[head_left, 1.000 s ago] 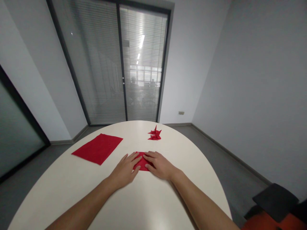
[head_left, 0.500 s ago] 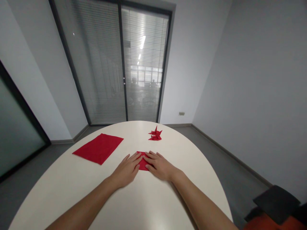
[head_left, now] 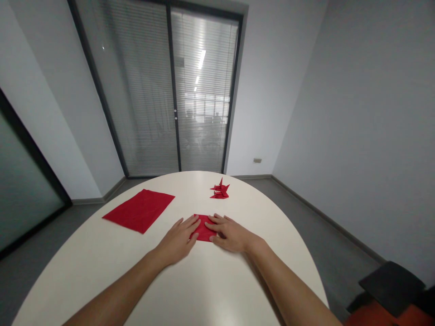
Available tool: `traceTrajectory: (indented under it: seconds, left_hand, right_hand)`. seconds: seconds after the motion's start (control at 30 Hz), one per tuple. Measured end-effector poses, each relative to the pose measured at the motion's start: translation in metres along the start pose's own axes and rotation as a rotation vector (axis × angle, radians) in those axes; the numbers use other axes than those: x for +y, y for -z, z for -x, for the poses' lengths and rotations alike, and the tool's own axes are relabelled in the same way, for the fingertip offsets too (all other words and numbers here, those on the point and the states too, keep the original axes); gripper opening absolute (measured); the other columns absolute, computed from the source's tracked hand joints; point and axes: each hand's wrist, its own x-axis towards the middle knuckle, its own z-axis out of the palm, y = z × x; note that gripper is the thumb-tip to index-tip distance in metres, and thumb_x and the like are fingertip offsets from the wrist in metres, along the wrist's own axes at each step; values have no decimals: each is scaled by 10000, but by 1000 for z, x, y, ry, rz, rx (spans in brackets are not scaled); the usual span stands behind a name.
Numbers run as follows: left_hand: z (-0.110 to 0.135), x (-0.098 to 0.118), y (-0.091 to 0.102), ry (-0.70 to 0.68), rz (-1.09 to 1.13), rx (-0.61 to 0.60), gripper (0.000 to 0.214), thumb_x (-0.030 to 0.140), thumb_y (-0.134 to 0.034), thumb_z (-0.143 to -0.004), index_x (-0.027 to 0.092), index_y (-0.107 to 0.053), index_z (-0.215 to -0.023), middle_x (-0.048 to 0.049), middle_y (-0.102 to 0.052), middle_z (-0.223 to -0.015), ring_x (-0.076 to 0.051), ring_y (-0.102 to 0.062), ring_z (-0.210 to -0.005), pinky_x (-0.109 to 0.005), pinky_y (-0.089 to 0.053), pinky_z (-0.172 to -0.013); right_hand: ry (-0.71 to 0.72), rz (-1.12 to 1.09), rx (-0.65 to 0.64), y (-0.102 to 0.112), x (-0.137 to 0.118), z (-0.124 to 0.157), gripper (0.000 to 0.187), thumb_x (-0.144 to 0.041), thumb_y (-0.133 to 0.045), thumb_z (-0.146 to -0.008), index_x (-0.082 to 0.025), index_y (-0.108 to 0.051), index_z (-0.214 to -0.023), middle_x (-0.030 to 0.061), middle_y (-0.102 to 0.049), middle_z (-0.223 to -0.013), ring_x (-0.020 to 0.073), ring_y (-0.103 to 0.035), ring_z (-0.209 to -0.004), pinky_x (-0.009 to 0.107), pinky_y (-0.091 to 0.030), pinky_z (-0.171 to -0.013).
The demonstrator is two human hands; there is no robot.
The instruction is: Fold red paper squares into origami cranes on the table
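A small folded piece of red paper (head_left: 204, 230) lies flat on the table between my hands. My left hand (head_left: 180, 241) rests on its left side with the fingers stretched out over the edge. On the right side lies my right hand (head_left: 229, 233), its fingers spread and the thumb near the lower right edge. Fingers cover both side edges of the paper, so its full outline is hidden. Beyond my hands stand red folded-paper figures (head_left: 220, 191) with pointed tips, close together.
A larger red paper sheet (head_left: 140, 212) lies at the left of the round white table (head_left: 190, 290). A dark chair with an orange part (head_left: 390, 290) stands at the lower right. Behind the table are glass panels with blinds (head_left: 146, 99).
My right hand has shifted slightly to the right, uncovering more of the folded red paper. My left hand has stayed almost in place.
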Motion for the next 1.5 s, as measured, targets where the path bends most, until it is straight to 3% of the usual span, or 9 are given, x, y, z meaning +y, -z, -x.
traceTrajectory:
  seconds: [0.17,0.27,0.47,0.63,0.73,0.87,1.07,1.23,1.5]
  left_hand:
    - [0,0,0,14,-1,-4,485,321,-326,-1026,206,-428,-1486,-84,-395,-1572,-202,-311,-1481,-475,-257,-1202]
    - [0,0,0,23,0,-14,488,324,-329,-1024,204,-423,-1489,-83,-388,-1576,-201,-308,-1482,-473,-261,-1200]
    - [0,-3,-5,15,-3,13,486,326,-345,-1019,224,-427,-1487,-67,-398,-1572,-202,-313,-1480,-478,-265,-1201]
    - [-2,-4,-5,68,-37,83,488,175,-373,-959,189,-517,-1425,-83,-466,-1529,-223,-397,-1437,-471,-308,-1187]
    - [-2,-2,0,7,-21,141,490,131,-397,-935,201,-552,-1394,-73,-508,-1499,-219,-448,-1402,-471,-333,-1176]
    - [0,3,5,-116,36,110,431,184,-397,-980,252,-579,-1366,-40,-603,-1410,-186,-547,-1310,-459,-366,-1157]
    - [1,4,7,-81,61,79,379,320,-468,-993,257,-602,-1341,-61,-609,-1401,-218,-535,-1325,-497,-346,-1159]
    - [1,5,9,-88,57,93,335,328,-534,-962,251,-660,-1263,-63,-644,-1356,-239,-553,-1305,-492,-363,-1148]
    - [2,13,19,-66,25,153,210,223,-518,-935,218,-722,-982,-55,-748,-1097,-230,-679,-1000,-394,-516,-917]
  right_hand:
    - [62,23,51,11,4,3,324,-321,-602,-905,-191,-723,-1176,141,-647,-1327,312,-512,-1338,481,-353,-1141]
    - [89,8,89,10,1,2,237,-269,-631,-862,-209,-768,-1046,102,-701,-1247,259,-585,-1264,381,-421,-1089]
    - [98,-39,68,3,-9,-2,328,-296,-634,-860,-266,-736,-1171,58,-667,-1315,248,-574,-1277,347,-465,-1024]
    - [49,-60,73,6,-8,-2,337,-314,-654,-852,-268,-736,-1176,70,-670,-1310,258,-606,-1237,348,-484,-987]
    - [41,-56,79,7,-8,-2,329,-307,-652,-847,-265,-741,-1161,63,-689,-1280,259,-631,-1195,330,-495,-940]
    - [37,-60,98,7,-10,-2,364,-285,-641,-840,-258,-717,-1195,44,-709,-1244,233,-672,-1088,306,-490,-917]
    - [4,-56,96,9,-10,-1,351,-313,-633,-847,-243,-719,-1181,35,-749,-1136,191,-690,-832,272,-488,-768]
    - [16,-41,99,14,-11,-1,245,-297,-585,-885,-248,-759,-1051,23,-775,-990,179,-677,-778,257,-455,-711]
    - [-16,-53,94,18,-15,1,290,-410,-582,-918,-252,-748,-1096,24,-780,-945,179,-682,-750,257,-454,-707]
